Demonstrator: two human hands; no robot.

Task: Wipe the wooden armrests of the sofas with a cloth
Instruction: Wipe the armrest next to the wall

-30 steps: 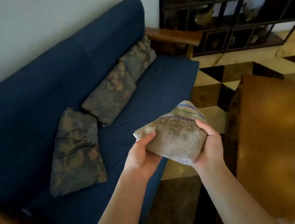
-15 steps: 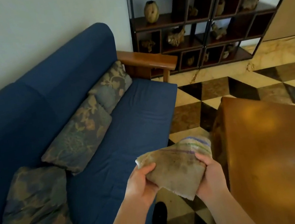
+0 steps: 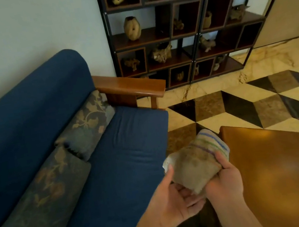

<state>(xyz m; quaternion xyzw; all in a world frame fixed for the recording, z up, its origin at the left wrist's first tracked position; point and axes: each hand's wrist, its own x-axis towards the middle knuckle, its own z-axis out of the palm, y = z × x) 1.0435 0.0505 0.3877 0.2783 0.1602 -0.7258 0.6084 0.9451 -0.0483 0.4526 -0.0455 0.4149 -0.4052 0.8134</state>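
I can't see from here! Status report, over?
Both hands, left and right, hold folded cloth. Wooden armrest ahead, untouched. Nothing between.

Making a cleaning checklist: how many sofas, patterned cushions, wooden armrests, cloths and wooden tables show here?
Sofa: 1
Patterned cushions: 2 in full view; a third may peek in at the bottom left corner
Wooden armrest: 1
Cloth: 1
Wooden table: 1
Total: 6

A dark display shelf (image 3: 186, 33) holds driftwood pieces; a glossy wooden table (image 3: 285, 175) stands well before it on checkered marble floor (image 3: 261, 102).
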